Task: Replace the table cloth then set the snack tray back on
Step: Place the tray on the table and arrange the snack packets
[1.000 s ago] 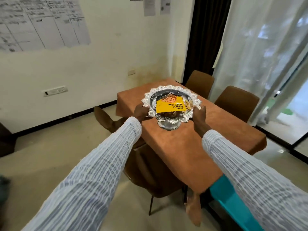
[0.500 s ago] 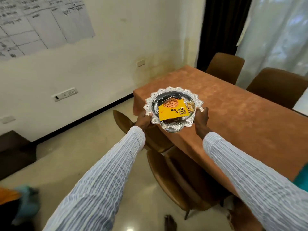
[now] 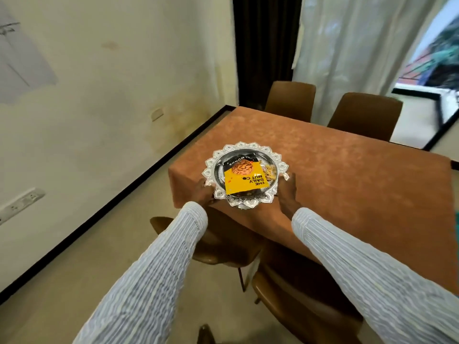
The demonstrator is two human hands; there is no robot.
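A silver snack tray (image 3: 215, 158) with a scalloped rim is held in the air over the near left corner of the table. It carries a yellow and black almond packet (image 3: 244, 181). My left hand (image 3: 203, 194) grips the tray's left edge and my right hand (image 3: 287, 193) grips its right edge. A rust-brown table cloth (image 3: 347, 184) covers the whole table and hangs over its sides.
Two brown chairs (image 3: 362, 115) stand at the table's far side and two more (image 3: 293, 306) are tucked in at the near side below my arms. A cream wall (image 3: 99, 95) runs along the left. White curtains (image 3: 360, 40) hang behind the table.
I have carried the tray off the table's middle toward its near left corner. The view has swung right and closer, so the table now fills the right side.
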